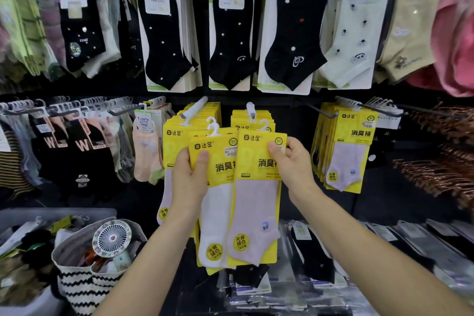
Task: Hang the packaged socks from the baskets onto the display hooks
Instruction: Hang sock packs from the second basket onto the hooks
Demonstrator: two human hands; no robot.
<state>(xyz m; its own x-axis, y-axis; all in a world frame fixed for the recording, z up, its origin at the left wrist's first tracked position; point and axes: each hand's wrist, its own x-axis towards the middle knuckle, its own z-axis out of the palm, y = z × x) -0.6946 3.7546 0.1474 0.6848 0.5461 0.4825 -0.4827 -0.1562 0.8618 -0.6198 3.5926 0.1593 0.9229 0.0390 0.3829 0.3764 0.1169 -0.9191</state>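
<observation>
In the head view, many yellow packs [355,133] are already hung on the display hooks [195,108]. A white-sock pack [218,202] and a pink-sock pack [256,202] are not yet hung, and more stock appears to be left in the basket [77,282]. The white-sock pack is gripped at its left edge by the left hand [188,182], fingers [202,156] clamped on it. The pink-sock pack's upper right corner is pinched by the right hand [295,164]. Both packs are held just below the hooks.

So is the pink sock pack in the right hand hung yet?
Not hung: the pink sock pack has its white hanger free of any hook, and the right hand pinches its top.
</observation>
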